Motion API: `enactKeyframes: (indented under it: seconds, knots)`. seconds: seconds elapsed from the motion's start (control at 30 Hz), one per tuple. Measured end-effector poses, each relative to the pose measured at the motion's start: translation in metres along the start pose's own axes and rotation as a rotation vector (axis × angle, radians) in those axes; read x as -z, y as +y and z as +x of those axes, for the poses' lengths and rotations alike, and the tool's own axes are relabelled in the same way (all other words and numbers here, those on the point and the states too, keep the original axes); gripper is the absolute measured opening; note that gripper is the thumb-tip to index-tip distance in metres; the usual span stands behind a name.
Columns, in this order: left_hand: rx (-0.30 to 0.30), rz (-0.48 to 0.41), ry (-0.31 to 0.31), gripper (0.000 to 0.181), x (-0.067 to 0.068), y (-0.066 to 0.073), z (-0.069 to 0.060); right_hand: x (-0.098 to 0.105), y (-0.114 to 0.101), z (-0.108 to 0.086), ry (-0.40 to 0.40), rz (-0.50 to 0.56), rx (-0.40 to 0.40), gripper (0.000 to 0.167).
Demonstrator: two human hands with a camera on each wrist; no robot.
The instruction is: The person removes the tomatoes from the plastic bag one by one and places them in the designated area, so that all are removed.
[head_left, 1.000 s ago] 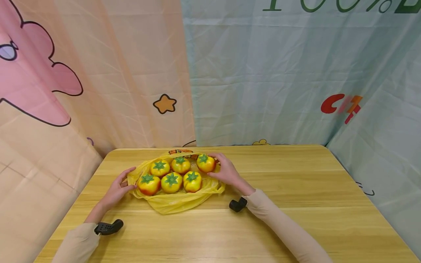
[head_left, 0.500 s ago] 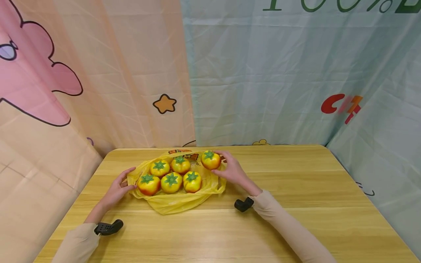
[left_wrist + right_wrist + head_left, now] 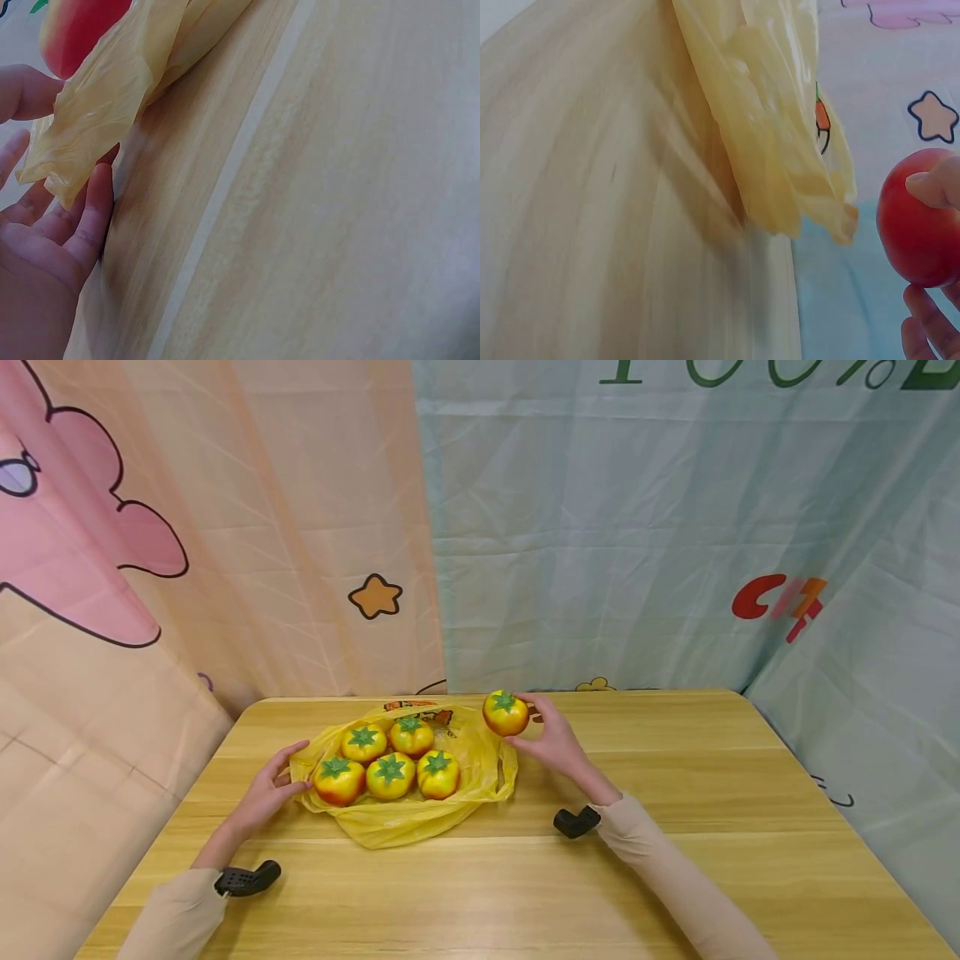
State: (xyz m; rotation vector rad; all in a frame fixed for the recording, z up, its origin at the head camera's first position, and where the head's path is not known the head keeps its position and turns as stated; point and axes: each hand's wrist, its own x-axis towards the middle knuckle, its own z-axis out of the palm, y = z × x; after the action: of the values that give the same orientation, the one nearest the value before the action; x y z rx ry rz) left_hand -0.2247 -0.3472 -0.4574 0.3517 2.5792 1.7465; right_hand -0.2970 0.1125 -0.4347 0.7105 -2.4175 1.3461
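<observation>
A yellow plastic bag [image 3: 382, 827] lies spread open, with several yellow-orange fruits [image 3: 391, 776] with green leafy tops in two rows inside. My right hand [image 3: 551, 739] holds another fruit [image 3: 506, 713] between thumb and fingers, above the bag's back right edge. In the right wrist view this fruit [image 3: 919, 217] shows a red side, apart from the bag [image 3: 765, 135]. My left hand [image 3: 264, 793] touches the bag's left edge with its thumb and fingers spread. In the left wrist view, the bag [image 3: 105, 97] hangs over the fingers of my left hand [image 3: 45, 247].
The wooden table [image 3: 480, 893] has its back edge close behind the bag. A printed curtain [image 3: 615, 543] hangs behind it. Black devices sit at both wrists, the left one [image 3: 249, 879] and the right one [image 3: 576, 822].
My right hand has carried its fruit up and to the right, from inside the bag to above its back right edge. My left hand and the other fruits have stayed in place.
</observation>
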Motion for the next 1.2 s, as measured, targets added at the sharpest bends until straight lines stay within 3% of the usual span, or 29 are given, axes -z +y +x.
enactKeyframes:
  seconds: [0.5, 0.83, 1.2]
  knots:
    - [-0.008, 0.001, -0.006, 0.065, 0.000, 0.002, 0.000, 0.033, 0.027, -0.008, 0.062, -0.024, -0.072, 0.067]
    - [0.018, 0.018, -0.020, 0.067, 0.001, 0.004, 0.001, 0.039, 0.045, -0.015, -0.008, -0.080, -0.104, 0.067]
    - [0.035, 0.030, -0.026, 0.068, 0.002, 0.004, -0.001, 0.035, 0.065, -0.018, -0.101, -0.051, -0.129, 0.067]
